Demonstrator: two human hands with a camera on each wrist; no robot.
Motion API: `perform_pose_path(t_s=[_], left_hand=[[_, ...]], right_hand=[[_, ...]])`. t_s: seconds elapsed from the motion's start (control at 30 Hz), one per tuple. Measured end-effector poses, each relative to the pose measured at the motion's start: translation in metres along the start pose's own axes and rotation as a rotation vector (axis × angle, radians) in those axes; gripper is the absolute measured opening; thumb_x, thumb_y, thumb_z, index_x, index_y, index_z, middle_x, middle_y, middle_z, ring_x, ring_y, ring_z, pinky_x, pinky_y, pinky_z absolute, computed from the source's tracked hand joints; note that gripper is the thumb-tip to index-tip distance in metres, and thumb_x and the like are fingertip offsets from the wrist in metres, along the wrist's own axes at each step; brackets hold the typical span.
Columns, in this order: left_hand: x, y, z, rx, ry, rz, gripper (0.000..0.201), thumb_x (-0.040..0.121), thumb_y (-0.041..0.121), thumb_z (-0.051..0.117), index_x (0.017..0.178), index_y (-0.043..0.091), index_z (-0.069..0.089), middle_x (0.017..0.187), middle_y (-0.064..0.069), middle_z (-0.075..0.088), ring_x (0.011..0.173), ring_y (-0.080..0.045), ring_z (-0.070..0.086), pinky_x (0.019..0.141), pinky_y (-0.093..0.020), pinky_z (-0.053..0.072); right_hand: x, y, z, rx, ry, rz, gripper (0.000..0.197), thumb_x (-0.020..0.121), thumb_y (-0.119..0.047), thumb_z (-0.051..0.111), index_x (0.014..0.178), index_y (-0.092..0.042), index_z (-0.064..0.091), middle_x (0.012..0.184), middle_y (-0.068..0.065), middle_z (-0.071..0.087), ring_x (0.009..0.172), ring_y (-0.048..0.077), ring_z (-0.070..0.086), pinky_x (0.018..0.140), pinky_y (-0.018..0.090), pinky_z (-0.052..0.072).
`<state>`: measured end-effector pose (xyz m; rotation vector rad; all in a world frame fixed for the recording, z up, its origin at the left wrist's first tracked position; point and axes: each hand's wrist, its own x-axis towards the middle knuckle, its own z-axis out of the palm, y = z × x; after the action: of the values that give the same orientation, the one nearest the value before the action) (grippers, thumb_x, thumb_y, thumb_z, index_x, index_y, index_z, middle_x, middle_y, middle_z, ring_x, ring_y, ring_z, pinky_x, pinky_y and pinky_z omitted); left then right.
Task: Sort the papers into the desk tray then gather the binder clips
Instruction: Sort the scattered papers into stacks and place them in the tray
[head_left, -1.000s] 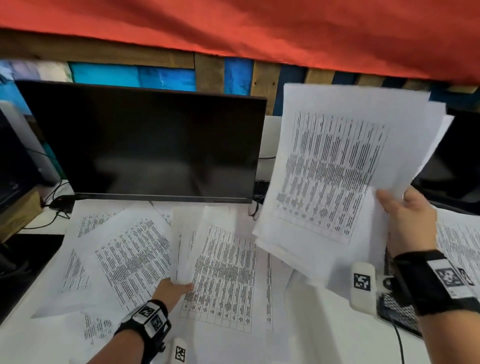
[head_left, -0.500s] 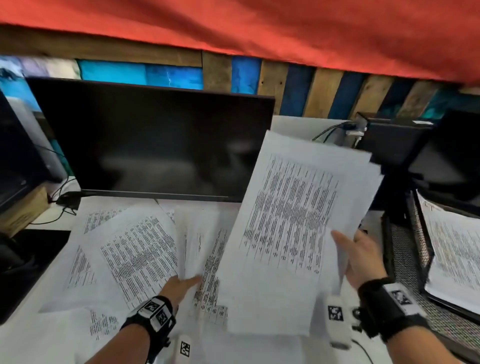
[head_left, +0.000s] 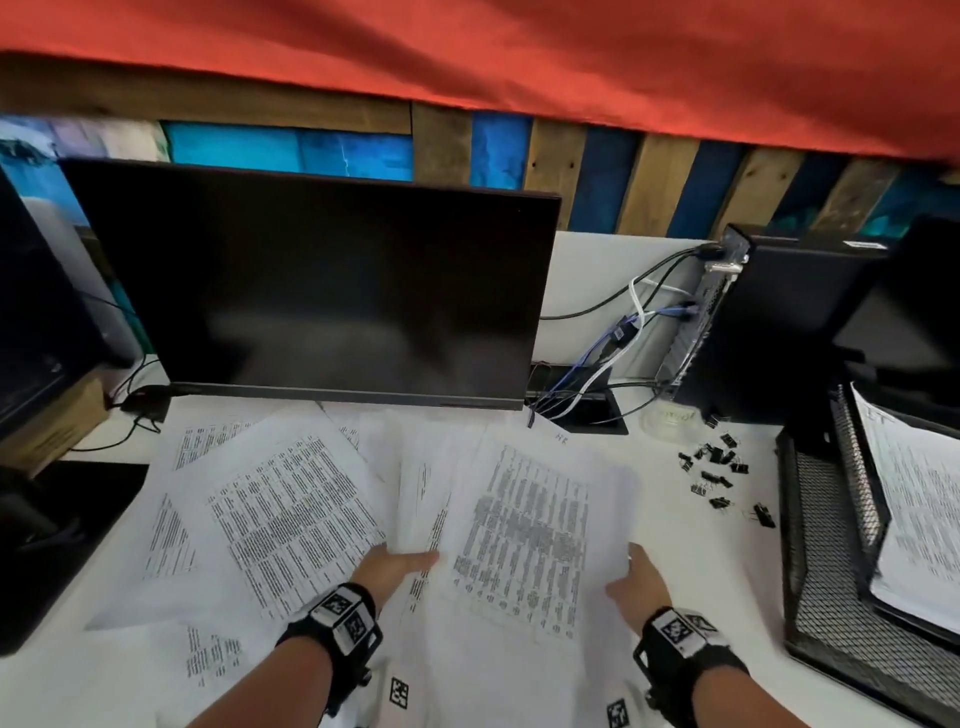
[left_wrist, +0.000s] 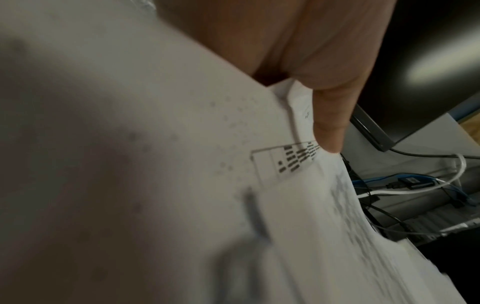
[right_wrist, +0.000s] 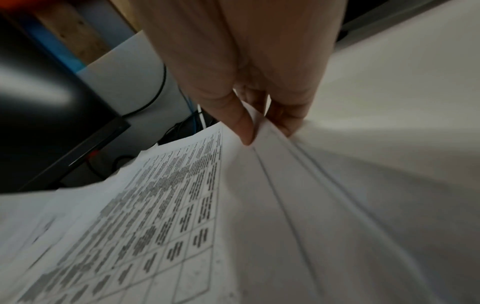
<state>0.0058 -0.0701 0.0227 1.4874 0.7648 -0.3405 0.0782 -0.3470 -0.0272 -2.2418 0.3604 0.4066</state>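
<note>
On the desk, right hand (right_wrist: 249, 98) pinching the paper stack (head_left: 524, 530), left hand (head_left: 389, 566) thumb-gripping its other edge.

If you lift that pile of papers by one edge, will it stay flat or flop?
It would probably flop: the stack of papers is thin loose sheets, already bowing where the right hand pinches its edge. Sheets may also slide apart, since their edges are fanned unevenly near the left hand. It looks light.

No wording can be read. The printed sheets (head_left: 524, 535) carry tables of blurred type; a faint handwritten mark at the top sheet's twelve o'clock edge stays illegible. Wristbands (head_left: 345, 616) show square coded markers.
</note>
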Motion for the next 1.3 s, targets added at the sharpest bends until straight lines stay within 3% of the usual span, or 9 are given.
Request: perform_pose_path(t_s=[0.13,0.27,0.4,0.53,0.67,0.8,1.0,1.1,1.3], left_hand=[[-0.007,0.002,0.022,0.103,-0.015,0.022,0.066,0.082,0.016,0.069,0.135,-0.005,0.036,0.117,-0.011,0.054,0.13,-0.031,0.041,0.107,-0.036,0.033],[-0.01,-0.001,0.028,0.152,-0.011,0.073,0.025,0.083,0.012,0.067,0.104,0.008,0.053,0.089,0.005,0.055,0.12,-0.029,0.051,0.099,-0.031,0.039],[-0.015,0.002,0.024,0.057,-0.075,0.118,0.029,0.081,0.016,0.07,0.097,0.017,0.046,0.082,0.008,0.053,0.098,-0.015,0.048,0.1,-0.032,0.036],[-0.021,0.022,0.018,-0.018,-0.094,0.188,0.032,0.073,0.019,0.077,0.093,0.018,0.052,0.09,0.006,0.058,0.102,-0.019,0.052,0.099,-0.032,0.036],[-0.037,0.07,0.005,-0.164,-0.044,0.407,0.037,0.07,0.004,0.077,0.078,0.025,0.048,0.081,0.008,0.059,0.087,-0.019,0.057,0.09,-0.027,0.04],[-0.033,0.1,-0.016,-0.274,-0.002,0.593,0.045,0.053,0.01,0.082,0.092,0.02,0.064,0.092,0.0,0.073,0.099,-0.022,0.065,0.097,-0.04,0.046],[-0.03,0.1,-0.021,-0.219,-0.008,0.559,0.123,0.012,0.052,0.091,0.121,0.011,0.049,0.113,-0.009,0.064,0.11,-0.026,0.059,0.102,-0.047,0.043],[-0.032,0.097,-0.019,-0.201,-0.024,0.528,0.128,0.012,0.054,0.09,0.122,0.005,0.046,0.114,-0.013,0.062,0.11,-0.03,0.058,0.102,-0.051,0.042],[-0.042,0.102,-0.013,-0.235,-0.009,0.649,0.109,0.014,0.056,0.089,0.11,0.015,0.055,0.104,-0.002,0.069,0.103,-0.019,0.063,0.095,-0.041,0.048]], right_hand=[[-0.01,-0.007,0.022,0.01,-0.161,-0.047,0.055,0.081,0.001,0.055,0.133,-0.003,0.041,0.125,0.016,0.056,0.106,0.023,0.054,0.092,0.028,0.043],[-0.008,0.003,0.015,0.058,-0.074,-0.001,0.084,0.06,-0.041,0.078,0.13,-0.008,0.045,0.13,0.015,0.053,0.117,0.03,0.053,0.102,0.037,0.042],[-0.017,0.002,-0.017,0.44,-0.041,0.034,0.073,0.068,-0.033,0.08,0.128,-0.01,0.046,0.119,0.009,0.059,0.107,0.025,0.058,0.089,0.036,0.046],[-0.035,-0.03,-0.043,0.792,-0.389,-0.041,0.086,0.044,-0.03,0.092,0.118,-0.001,0.06,0.11,0.014,0.071,0.1,0.029,0.069,0.085,0.039,0.053],[-0.056,-0.082,-0.059,0.89,-0.282,-0.197,0.098,0.022,-0.035,0.096,0.106,0.003,0.064,0.101,0.019,0.072,0.084,0.027,0.073,0.063,0.031,0.058],[-0.078,-0.126,-0.07,0.877,-0.082,-0.356,0.04,0.068,-0.013,0.081,0.092,-0.007,0.049,0.07,-0.004,0.058,0.061,0.009,0.057,0.053,0.008,0.049],[-0.073,-0.13,-0.048,0.824,-0.105,-0.523,0.019,0.064,-0.005,0.079,0.072,-0.019,0.069,0.074,-0.006,0.075,0.072,0.007,0.07,0.082,0.028,0.054],[-0.075,-0.131,-0.043,0.859,-0.114,-0.581,0.028,0.054,-0.027,0.085,0.08,-0.028,0.076,0.086,-0.007,0.077,0.083,0.006,0.072,0.078,0.023,0.057],[-0.08,-0.142,-0.045,0.883,-0.046,-0.639,0.022,0.075,-0.007,0.069,0.088,-0.024,0.066,0.079,-0.013,0.076,0.077,0.0,0.071,0.063,0.012,0.053]])
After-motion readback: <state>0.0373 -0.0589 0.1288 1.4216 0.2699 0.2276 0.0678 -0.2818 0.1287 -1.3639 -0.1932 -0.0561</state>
